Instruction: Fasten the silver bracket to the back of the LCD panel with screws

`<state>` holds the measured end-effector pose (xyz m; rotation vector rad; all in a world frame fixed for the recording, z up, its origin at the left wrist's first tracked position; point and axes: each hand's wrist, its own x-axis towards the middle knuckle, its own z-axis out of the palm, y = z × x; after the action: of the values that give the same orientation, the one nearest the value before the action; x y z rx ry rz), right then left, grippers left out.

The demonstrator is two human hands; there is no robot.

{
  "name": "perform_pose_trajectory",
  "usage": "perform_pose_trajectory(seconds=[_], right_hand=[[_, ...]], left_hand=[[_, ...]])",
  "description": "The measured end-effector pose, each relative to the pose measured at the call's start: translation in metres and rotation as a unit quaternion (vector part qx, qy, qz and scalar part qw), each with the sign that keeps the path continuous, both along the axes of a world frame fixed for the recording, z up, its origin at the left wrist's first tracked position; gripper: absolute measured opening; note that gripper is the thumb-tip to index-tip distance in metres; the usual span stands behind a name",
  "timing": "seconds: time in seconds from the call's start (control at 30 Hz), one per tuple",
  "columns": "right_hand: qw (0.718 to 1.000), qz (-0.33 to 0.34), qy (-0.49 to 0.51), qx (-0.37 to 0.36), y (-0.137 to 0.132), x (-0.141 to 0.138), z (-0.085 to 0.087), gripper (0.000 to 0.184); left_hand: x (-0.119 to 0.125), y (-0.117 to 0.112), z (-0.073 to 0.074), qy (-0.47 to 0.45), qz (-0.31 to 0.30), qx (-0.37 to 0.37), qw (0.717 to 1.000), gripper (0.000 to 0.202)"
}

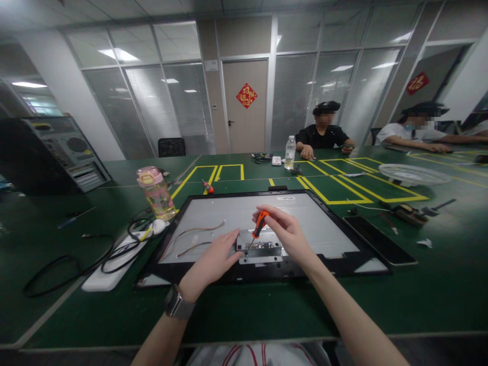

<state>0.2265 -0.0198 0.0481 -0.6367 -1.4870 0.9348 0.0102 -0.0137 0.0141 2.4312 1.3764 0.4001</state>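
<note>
A monitor panel [206,213] with a black frame and grey back lies flat on the green table before me. My right hand [292,231] is closed round the handle of an orange and black screwdriver [261,223], tilted with its shaft pointing down to the left. Its tip reaches the metal bracket [263,259], which carries several connector ports. At the bracket's left end, my left hand [213,256] rests with fingers stretched out and thumb apart, touching the bracket's edge. Thin loose wires [198,229] lie across the panel left of the bracket.
Left of the panel are a pink-lidded bottle [154,193], a white power strip [118,262] with black cables, and a computer case [57,155]. A black phone-like slab [379,240] lies to the right. Farther back stand a water bottle [290,152] and seated people [324,134].
</note>
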Motion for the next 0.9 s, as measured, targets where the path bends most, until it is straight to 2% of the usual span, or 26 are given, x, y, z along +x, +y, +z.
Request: perform_pose_trajectory(seconds=[0.1, 0.17, 0.27, 0.33, 0.53, 0.77, 0.9], right_hand=[[0.994, -0.097, -0.018, 0.047, -0.0005, -0.0019, -0.0026, 0.016], [0.987, -0.134, -0.044, 0.072, -0.0011, -0.0023, -0.0031, 0.018], [0.992, -0.095, -0.054, 0.069, -0.0017, -0.0023, -0.0022, 0.027], [0.995, -0.071, -0.039, 0.059, -0.0012, -0.0024, -0.0018, 0.027], [0.993, -0.103, -0.006, 0.058, 0.0013, -0.0018, -0.002, 0.013], [0.999, -0.048, -0.003, 0.023, 0.0009, 0.0021, 0.0006, 0.023], [0.999, -0.031, 0.004, 0.018, 0.0024, 0.0021, -0.0019, 0.02]], left_hand=[[-0.0002, 0.0, -0.0005, -0.004, -0.001, -0.002, 1.0, 0.055], [-0.0004, 0.0002, -0.0012, -0.006, -0.002, -0.001, 1.0, 0.056], [-0.0007, 0.0009, -0.003, -0.006, -0.002, -0.001, 1.0, 0.056], [-0.0008, 0.0015, -0.0042, -0.007, -0.001, -0.002, 1.0, 0.056], [-0.0009, 0.0017, -0.0049, -0.016, 0.0, -0.002, 1.0, 0.057], [0.0003, -0.0007, -0.0007, -0.012, 0.005, -0.003, 1.0, 0.056], [0.001, -0.002, 0.0016, -0.009, 0.008, -0.008, 1.0, 0.056]])
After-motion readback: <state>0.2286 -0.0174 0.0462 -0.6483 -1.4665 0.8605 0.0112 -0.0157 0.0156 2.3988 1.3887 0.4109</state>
